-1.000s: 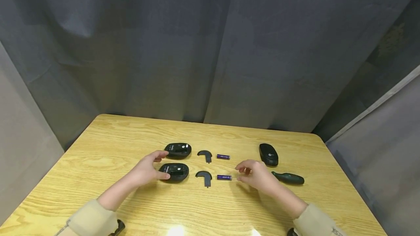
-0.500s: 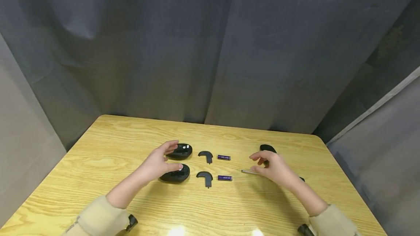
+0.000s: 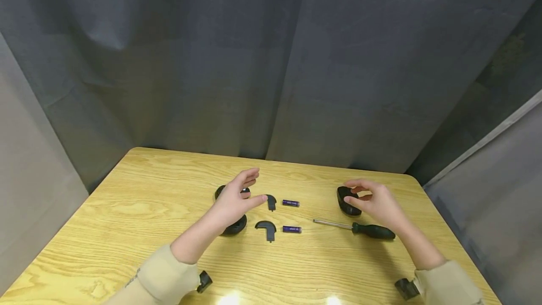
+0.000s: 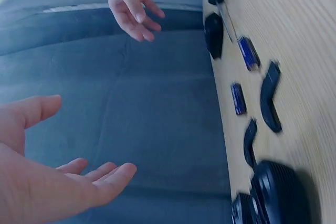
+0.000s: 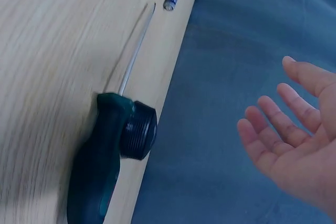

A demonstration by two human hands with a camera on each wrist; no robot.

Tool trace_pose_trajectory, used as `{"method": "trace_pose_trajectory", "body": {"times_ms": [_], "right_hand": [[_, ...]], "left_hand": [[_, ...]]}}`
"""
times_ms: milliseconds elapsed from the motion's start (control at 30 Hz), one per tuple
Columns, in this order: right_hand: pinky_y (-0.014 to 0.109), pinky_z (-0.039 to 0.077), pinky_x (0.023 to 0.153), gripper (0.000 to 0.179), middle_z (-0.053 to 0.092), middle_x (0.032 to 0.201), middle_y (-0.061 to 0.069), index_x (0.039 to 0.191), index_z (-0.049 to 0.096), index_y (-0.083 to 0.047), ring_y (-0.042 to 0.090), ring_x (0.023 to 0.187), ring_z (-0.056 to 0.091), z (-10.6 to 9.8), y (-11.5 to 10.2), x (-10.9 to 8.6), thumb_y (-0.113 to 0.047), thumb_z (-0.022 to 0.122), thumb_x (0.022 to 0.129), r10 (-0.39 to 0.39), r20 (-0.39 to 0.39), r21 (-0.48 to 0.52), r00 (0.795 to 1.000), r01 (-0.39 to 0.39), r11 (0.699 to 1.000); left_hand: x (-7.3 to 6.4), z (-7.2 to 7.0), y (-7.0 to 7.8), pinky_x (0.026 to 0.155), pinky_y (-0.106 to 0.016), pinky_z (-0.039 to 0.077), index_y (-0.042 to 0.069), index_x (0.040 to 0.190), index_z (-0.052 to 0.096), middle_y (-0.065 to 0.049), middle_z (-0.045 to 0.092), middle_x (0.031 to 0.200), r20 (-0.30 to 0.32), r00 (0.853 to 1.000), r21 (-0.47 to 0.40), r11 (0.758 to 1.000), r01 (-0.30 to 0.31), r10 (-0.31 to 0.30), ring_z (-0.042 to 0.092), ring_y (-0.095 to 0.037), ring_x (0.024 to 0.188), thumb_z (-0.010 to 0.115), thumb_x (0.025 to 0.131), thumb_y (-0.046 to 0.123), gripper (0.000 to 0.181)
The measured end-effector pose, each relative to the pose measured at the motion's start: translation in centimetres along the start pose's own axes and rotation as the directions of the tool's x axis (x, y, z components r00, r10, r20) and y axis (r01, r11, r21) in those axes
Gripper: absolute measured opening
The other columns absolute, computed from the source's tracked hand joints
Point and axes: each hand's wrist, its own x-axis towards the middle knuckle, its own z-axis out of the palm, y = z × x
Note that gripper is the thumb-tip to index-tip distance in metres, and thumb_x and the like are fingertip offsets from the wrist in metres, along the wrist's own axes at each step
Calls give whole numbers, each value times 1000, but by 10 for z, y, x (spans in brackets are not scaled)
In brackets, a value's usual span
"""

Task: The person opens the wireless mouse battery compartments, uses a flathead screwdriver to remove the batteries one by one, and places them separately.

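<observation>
The left hand (image 3: 234,201), spread wide and empty, hangs over two computer mice (image 3: 237,226); the right hand (image 3: 377,203), loosely curved and empty, is above a third mouse (image 5: 139,132). Sweeping low, it could shove the screwdriver (image 3: 372,231) beneath into a battery (image 3: 292,229).

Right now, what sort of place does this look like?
Probably a small, curtained-off workspace, though the wider room is out of view. A dark grey curtain hangs behind a wood-grain table, and a screwdriver lies on that table near two small purple batteries.
</observation>
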Motion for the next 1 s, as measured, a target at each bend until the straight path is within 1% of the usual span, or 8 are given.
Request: {"method": "trace_pose_trajectory", "body": {"times_ms": [133,333,433,567,733,833,933,1000], "right_hand": [[38,56,82,42,62,120,13,123,60,-7,33,107,58,-6,7,1,-27,68,87,27,-5,50,1000,-26,998],[37,55,84,42,62,120,12,124,59,-9,28,106,58,-13,19,3,-32,65,89,79,-50,50,996,-76,996],[27,53,83,42,62,121,11,125,59,-10,16,103,58,-16,26,4,-35,62,91,106,-68,50,992,-103,993],[14,46,79,43,60,124,12,127,57,-10,-3,98,54,-18,34,4,-37,58,93,146,-63,86,987,-140,986],[11,48,78,45,57,127,14,131,52,-6,-14,94,51,-21,41,4,-34,54,96,188,-32,173,982,-180,968],[15,52,79,49,57,124,3,134,49,-3,-13,94,53,-21,45,5,-33,54,96,204,-11,256,979,-195,947],[19,53,81,53,55,117,-11,135,45,0,-12,97,54,-20,51,7,-34,54,96,215,6,322,977,-205,924],[20,54,82,56,53,114,-16,136,42,3,-11,98,54,-18,55,8,-34,54,96,224,9,358,975,-212,909]], "left_hand": [[3,14,8,110,-49,33,10,145,32,-9,37,148,4,1000,-74,997,-13,14,32,-27,138,68,87,16,68],[12,37,18,110,-48,33,14,144,34,-8,37,147,1,999,-158,986,-45,46,34,-26,136,66,89,16,64],[19,51,21,110,-47,34,14,143,36,-7,40,146,0,999,-191,981,-40,40,36,-25,135,66,88,17,63],[26,68,22,107,-45,39,19,142,38,-2,41,145,0,1000,-232,973,11,-12,38,-23,134,67,87,19,63],[32,87,24,104,-46,41,24,142,38,2,41,144,9,999,-284,957,49,-48,38,-24,134,68,86,21,64],[34,100,24,105,-47,40,23,142,37,1,41,143,9,999,-324,945,47,-47,38,-25,133,68,86,19,64],[38,114,24,105,-46,40,21,142,37,0,42,142,6,999,-351,935,51,-53,38,-26,133,68,85,18,64],[41,124,21,105,-47,40,20,142,36,0,41,143,10,999,-366,929,54,-54,37,-27,133,68,85,18,65]]}}
